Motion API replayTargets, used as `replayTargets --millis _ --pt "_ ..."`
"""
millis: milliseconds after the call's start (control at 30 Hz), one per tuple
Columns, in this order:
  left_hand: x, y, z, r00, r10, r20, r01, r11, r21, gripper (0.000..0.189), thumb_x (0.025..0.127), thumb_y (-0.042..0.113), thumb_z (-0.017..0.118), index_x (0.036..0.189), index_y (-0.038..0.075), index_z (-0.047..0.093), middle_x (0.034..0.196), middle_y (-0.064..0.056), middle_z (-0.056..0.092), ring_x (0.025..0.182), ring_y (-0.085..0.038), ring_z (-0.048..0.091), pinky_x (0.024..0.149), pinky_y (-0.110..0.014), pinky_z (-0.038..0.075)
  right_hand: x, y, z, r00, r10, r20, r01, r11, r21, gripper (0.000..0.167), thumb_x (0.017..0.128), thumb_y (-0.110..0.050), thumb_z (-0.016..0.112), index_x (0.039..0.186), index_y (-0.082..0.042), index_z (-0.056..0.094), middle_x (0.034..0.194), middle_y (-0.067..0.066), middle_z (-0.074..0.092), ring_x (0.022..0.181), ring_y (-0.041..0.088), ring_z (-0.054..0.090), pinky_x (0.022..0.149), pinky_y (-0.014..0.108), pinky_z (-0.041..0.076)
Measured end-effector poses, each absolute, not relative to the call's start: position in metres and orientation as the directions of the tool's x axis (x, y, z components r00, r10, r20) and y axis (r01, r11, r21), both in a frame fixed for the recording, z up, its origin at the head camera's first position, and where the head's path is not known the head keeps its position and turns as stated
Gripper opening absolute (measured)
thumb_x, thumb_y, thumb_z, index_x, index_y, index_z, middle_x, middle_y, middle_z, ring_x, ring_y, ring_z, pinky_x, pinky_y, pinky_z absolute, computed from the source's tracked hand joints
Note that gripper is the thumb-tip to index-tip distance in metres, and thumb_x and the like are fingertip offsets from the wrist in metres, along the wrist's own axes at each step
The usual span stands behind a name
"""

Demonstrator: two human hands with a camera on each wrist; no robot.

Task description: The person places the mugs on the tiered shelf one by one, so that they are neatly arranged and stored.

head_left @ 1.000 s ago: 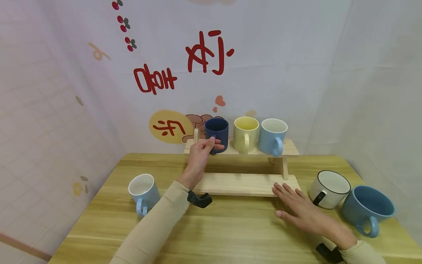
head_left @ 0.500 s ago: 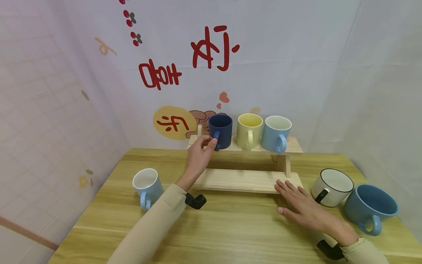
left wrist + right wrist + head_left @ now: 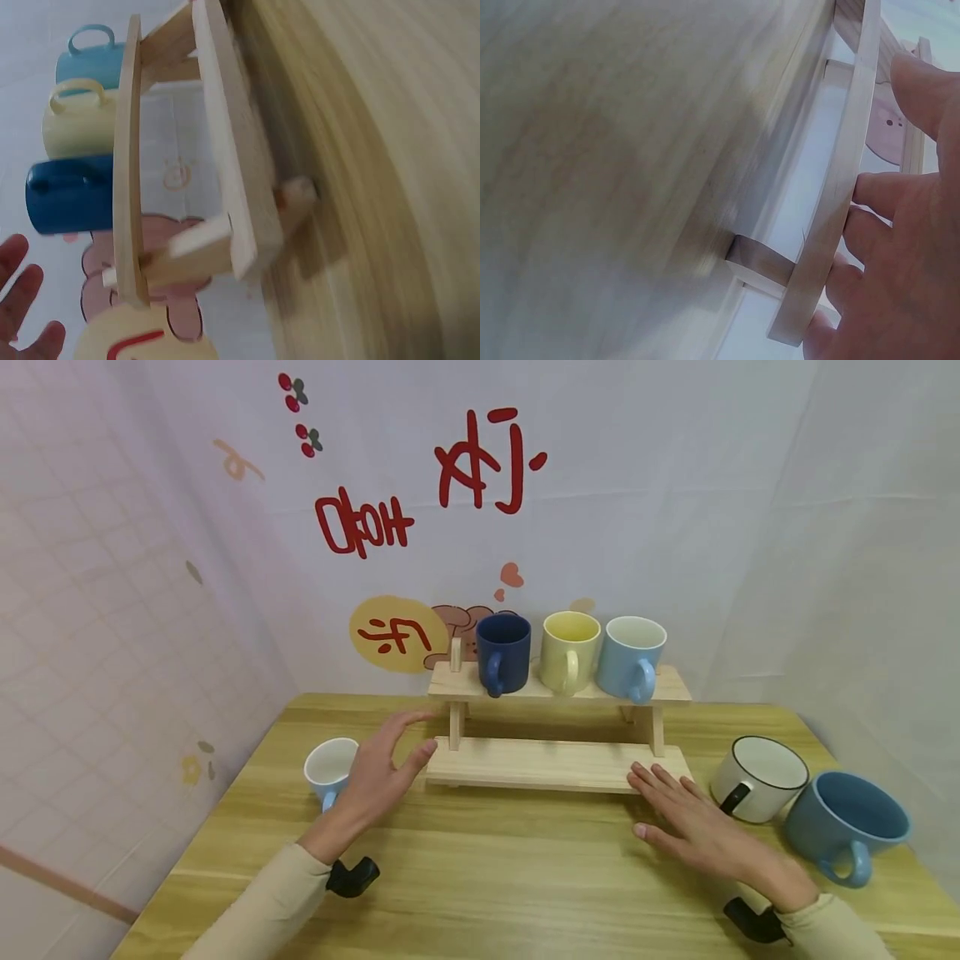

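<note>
My left hand is in the air left of a two-tier wooden rack, thumb and fingers spread with nothing between them. A light blue mug with a white inside stands behind it, partly covered by the hand. On the rack's upper shelf stand a navy mug, a pale yellow mug and another light blue mug, handles toward me. The fingertips of my right hand rest on the front edge of the lower shelf; the right wrist view shows its fingers along that board.
To the right of my right hand are a white mug with a black rim and handle and a wide grey-blue mug. The wooden table meets a printed cloth backdrop behind the rack.
My left hand has let go of the navy mug's handle and moved down and left, off the rack. The navy mug stays on the upper shelf. The right hand keeps its place.
</note>
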State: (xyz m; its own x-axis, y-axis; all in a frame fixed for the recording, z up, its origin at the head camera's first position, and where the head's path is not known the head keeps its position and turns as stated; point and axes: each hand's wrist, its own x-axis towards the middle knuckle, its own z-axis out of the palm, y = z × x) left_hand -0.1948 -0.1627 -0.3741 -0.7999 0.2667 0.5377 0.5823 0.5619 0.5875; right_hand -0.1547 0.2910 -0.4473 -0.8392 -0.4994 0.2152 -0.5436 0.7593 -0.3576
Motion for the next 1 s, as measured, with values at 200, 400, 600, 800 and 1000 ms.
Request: replayTargets --millis 200,400,600,800,1000 --pt "-0.179 -0.205 -0.379 -0.740 0.252 0.624 0.631 0.580 0.515 0.036 0.100 0.018 0.069 0.135 0.011 0.065 0.135 -0.007 0.067 0.128 -0.031 0.060 0.102 -0.055 0.047 -0.155 0.291 -0.445 -0.841 -0.504 0.197 -0.539 0.751 -0.380 0.068 0.104 -0.035 0.064 0.161 -0.011 0.037 0.167 0.014 0.031 0.156 0.035 0.020 0.127 0.041 0.004" --pt "-0.162 -0.239 -0.386 -0.774 0.242 0.585 0.594 0.596 0.540 0.040 0.099 0.008 0.068 0.139 0.014 0.063 0.137 -0.004 0.065 0.131 -0.023 0.056 0.105 -0.032 0.043 -0.154 0.291 -0.445 -0.839 -0.506 0.199 -0.542 0.753 -0.373 0.068 0.104 -0.035 0.064 0.161 -0.011 0.038 0.167 0.014 0.032 0.157 0.031 0.020 0.127 0.040 0.005" --pt "-0.147 -0.265 -0.391 -0.818 0.183 0.545 0.534 0.595 0.601 0.043 0.098 0.004 0.070 0.139 0.013 0.063 0.139 -0.003 0.063 0.132 -0.003 0.050 0.105 -0.011 0.032 -0.154 0.290 -0.445 -0.835 -0.511 0.205 -0.550 0.751 -0.365 0.068 0.103 -0.034 0.065 0.161 -0.011 0.038 0.167 0.013 0.032 0.158 0.027 0.018 0.127 0.037 0.004" --pt "-0.137 -0.285 -0.402 -0.837 0.128 0.531 0.503 0.560 0.658 0.038 0.098 -0.002 0.066 0.135 0.006 0.063 0.132 -0.009 0.065 0.127 0.002 0.052 0.106 -0.009 0.036 -0.155 0.290 -0.445 -0.828 -0.518 0.215 -0.560 0.744 -0.364 0.068 0.103 -0.032 0.066 0.161 -0.012 0.038 0.167 0.013 0.032 0.158 0.027 0.018 0.127 0.039 0.004" --pt "-0.126 -0.297 -0.418 -0.890 0.069 0.451 0.415 0.531 0.738 0.031 0.104 0.002 0.059 0.134 -0.005 0.059 0.124 -0.019 0.066 0.115 0.003 0.060 0.097 -0.008 0.043 -0.156 0.292 -0.448 -0.829 -0.521 0.204 -0.559 0.750 -0.354 0.068 0.103 -0.033 0.065 0.162 -0.012 0.037 0.168 0.013 0.031 0.158 0.021 0.013 0.125 0.028 -0.003"
